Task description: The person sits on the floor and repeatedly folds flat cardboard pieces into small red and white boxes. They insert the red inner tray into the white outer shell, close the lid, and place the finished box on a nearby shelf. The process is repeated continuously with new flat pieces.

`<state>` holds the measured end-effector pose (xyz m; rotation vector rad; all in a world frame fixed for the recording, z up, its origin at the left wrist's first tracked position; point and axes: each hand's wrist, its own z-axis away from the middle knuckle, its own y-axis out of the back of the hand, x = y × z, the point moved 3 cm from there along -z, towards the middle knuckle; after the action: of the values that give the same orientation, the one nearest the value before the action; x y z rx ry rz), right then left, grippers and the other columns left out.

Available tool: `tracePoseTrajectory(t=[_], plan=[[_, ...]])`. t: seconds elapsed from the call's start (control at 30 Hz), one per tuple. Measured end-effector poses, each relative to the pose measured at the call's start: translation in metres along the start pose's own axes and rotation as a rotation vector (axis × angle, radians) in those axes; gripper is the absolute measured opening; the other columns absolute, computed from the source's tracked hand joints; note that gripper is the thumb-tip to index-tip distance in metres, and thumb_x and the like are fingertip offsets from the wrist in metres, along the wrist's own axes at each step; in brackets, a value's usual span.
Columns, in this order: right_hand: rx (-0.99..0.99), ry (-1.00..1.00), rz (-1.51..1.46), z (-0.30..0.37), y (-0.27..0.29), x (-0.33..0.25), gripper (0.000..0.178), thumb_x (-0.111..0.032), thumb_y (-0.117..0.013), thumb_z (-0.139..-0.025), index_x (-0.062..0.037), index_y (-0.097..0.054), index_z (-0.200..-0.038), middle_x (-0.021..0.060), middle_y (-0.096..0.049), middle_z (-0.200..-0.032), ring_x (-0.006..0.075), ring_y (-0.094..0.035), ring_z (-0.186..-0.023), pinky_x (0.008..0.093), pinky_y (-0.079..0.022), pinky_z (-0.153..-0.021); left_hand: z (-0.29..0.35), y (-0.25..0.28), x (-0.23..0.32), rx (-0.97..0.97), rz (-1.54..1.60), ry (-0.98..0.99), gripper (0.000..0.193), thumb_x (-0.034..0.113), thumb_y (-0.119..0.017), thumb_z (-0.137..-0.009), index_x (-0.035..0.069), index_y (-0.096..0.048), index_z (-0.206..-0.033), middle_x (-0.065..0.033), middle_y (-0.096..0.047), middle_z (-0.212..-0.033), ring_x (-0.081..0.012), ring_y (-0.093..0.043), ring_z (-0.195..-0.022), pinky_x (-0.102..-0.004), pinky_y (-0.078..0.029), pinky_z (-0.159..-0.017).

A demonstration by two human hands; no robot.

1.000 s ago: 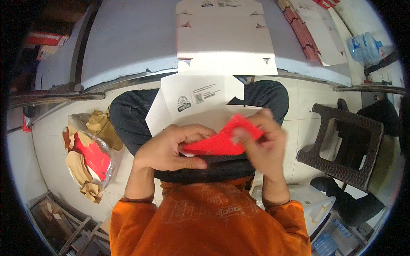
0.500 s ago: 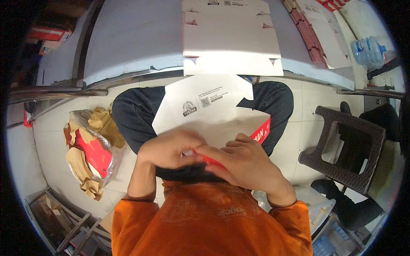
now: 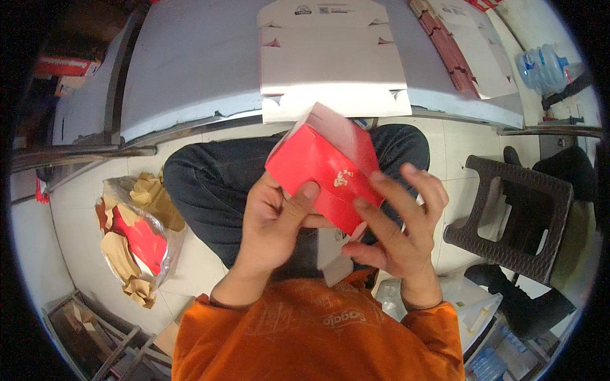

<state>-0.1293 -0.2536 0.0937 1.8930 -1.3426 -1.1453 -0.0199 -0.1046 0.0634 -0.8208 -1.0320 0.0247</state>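
A partly folded red and white cardboard box [image 3: 321, 168] is held tilted above my lap, its red outer face toward me and a small pale print on it. My left hand [image 3: 270, 219] grips its lower left side, thumb pressed on the red face and fingers behind. At the box's lower right, my right hand [image 3: 406, 232] has its fingers spread, with fingertips at the edge of the red face. A loose white flap [image 3: 333, 257] hangs below the box between my hands.
Flat unfolded white box blanks [image 3: 333, 57] lie on the grey table [image 3: 190, 70] ahead, and a stack of blanks [image 3: 470, 51] lies right of them. A plastic bag with brown paper [image 3: 136, 232] is on the floor at left. A dark stool [image 3: 553, 222] stands at right.
The box has been lifted and turned from its white inside to its red outside. My left hand now holds its side; my right hand has loosened from its near edge and spread its fingers.
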Motion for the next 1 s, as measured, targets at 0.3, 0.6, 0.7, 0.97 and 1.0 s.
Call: tracePoseTrajectory(t=[0.3, 0.6, 0.7, 0.97, 1.0], plan=[[-0.129, 0.012, 0.037, -0.015, 0.022, 0.029, 0.057, -0.059, -0.062, -0.082, -0.0127, -0.072, -0.113, 0.0067, -0.062, -0.128, 0.0344, -0.045, -0.127, 0.0531, -0.032, -0.107, -0.029, -0.024, -0.012, 0.029, -0.094, -0.089, 0.027, 0.014, -0.052, -0.102, -0.002, -0.049, -0.123, -0.0176, -0.069, -0.106, -0.0250, -0.073, -0.087, -0.0371, -0.065, -0.070], [-0.180, -0.241, -0.395, 0.000, 0.009, 0.069, 0.040, -0.011, -0.081, -0.070, -0.0061, -0.068, -0.108, 0.0127, -0.063, -0.122, 0.0348, -0.055, -0.120, 0.0509, -0.040, -0.102, -0.038, -0.025, -0.064, -0.160, -0.254, 0.246, 0.030, 0.007, -0.062, -0.096, 0.004, -0.055, -0.126, -0.0051, -0.068, -0.107, -0.0124, -0.068, -0.092, -0.0293, -0.059, -0.079], [-0.049, -0.570, -0.821, 0.013, -0.004, 0.092, 0.051, -0.010, -0.079, -0.073, -0.0033, -0.061, -0.120, 0.0187, -0.061, -0.120, 0.0365, -0.056, -0.118, 0.0520, -0.039, -0.106, -0.056, -0.029, -0.071, -0.242, -0.126, 0.306, 0.035, 0.003, -0.064, -0.093, 0.002, -0.057, -0.127, -0.0061, -0.069, -0.107, -0.0155, -0.068, -0.095, -0.0318, -0.060, -0.081], [-0.209, -0.291, -0.134, -0.001, 0.014, 0.088, 0.075, -0.028, -0.087, -0.058, -0.0094, -0.064, -0.126, 0.0158, -0.052, -0.133, 0.0391, -0.043, -0.131, 0.0489, -0.038, -0.106, -0.056, -0.014, -0.093, -0.250, -0.788, 0.035, 0.039, 0.013, -0.070, -0.088, 0.005, -0.059, -0.124, -0.0120, -0.065, -0.118, -0.0250, -0.065, -0.107, -0.0356, -0.052, -0.089], [-0.310, -0.254, -0.233, -0.004, 0.011, 0.084, 0.076, -0.030, -0.088, -0.058, -0.0107, -0.063, -0.128, 0.0159, -0.052, -0.133, 0.0387, -0.044, -0.130, 0.0481, -0.039, -0.105, -0.051, -0.008, -0.096, -0.382, -0.904, -0.027, 0.045, 0.017, -0.072, -0.086, 0.006, -0.058, -0.127, -0.0132, -0.064, -0.121, -0.0277, -0.063, -0.111, -0.0382, -0.050, -0.091]])
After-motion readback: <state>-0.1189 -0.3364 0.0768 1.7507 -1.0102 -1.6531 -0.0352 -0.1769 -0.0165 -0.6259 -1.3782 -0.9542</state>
